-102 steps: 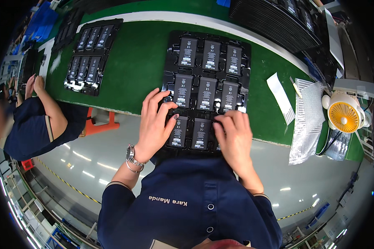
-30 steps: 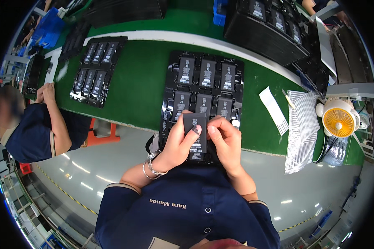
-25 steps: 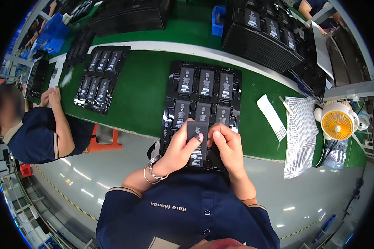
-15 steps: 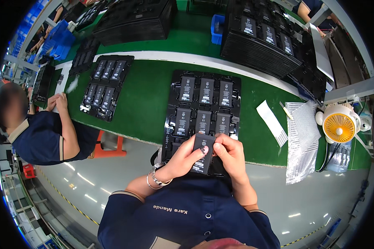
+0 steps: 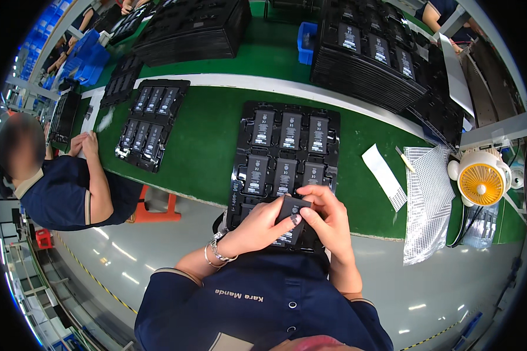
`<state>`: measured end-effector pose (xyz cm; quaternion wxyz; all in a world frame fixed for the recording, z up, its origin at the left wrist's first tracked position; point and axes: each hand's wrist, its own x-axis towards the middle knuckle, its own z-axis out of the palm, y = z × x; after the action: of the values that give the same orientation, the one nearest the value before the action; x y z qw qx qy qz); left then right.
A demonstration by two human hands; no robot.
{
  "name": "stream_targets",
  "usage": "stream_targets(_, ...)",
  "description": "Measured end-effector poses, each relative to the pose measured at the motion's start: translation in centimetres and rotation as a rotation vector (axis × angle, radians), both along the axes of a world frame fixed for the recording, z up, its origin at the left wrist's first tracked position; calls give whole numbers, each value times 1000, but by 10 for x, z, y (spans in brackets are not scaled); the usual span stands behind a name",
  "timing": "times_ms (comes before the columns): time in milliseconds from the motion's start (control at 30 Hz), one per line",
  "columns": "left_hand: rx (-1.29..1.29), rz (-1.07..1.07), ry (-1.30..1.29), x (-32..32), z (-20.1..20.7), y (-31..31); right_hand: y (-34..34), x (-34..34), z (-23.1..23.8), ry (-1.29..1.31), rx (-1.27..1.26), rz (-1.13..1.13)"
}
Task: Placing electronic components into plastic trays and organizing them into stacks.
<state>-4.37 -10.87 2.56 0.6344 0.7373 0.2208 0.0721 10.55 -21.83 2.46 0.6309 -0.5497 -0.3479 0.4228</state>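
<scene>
In front of my body I hold a flat black battery point(image 5: 291, 210) with printed markings, tilted over the near end of a black plastic tray point(image 5: 247, 124). My left hand point(image 5: 262, 227) grips its left side, thumb across the face. At its upper right edge, my right hand point(image 5: 329, 221) pinches with thumb and bent fingers; the fingertips' exact contact is partly hidden. Rows of similar batteries lie face up in the tray, among them one battery point(image 5: 291, 129) in the far row. My hands cover part of the nearest row.
To the right lie a white label strip point(image 5: 384, 175), a silvery sheet point(image 5: 424, 199) and a yellow-white fan point(image 5: 480, 182). Tall stacks of black trays point(image 5: 357, 76) stand behind. Another filled tray point(image 5: 136, 138) sits left, near a seated co-worker point(image 5: 64, 190).
The held battery has tilted and shifted slightly right. My right fingers have extended over its upper edge, and my left thumb has slid a little right and down.
</scene>
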Motion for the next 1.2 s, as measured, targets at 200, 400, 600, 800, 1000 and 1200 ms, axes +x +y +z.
stream_targets(200,555,94,27,-5,1,22,-12,15,-3,-473,-223,-129)
stream_targets(400,892,332,244,-33,-26,46,-27,4,-12,-509,-315,-131)
stream_targets(600,890,356,297,-44,-40,48,-32,5,-15,-555,-327,-139)
stream_targets(800,888,355,271,-43,-40,50,-31,-3,-11,-846,-252,-50)
stream_targets(1000,888,375,247,-44,-44,51,-36,-2,-19,-761,-293,-174)
stream_targets(1200,872,388,224,-44,-45,51,-37,-8,-17,-1026,-395,-213)
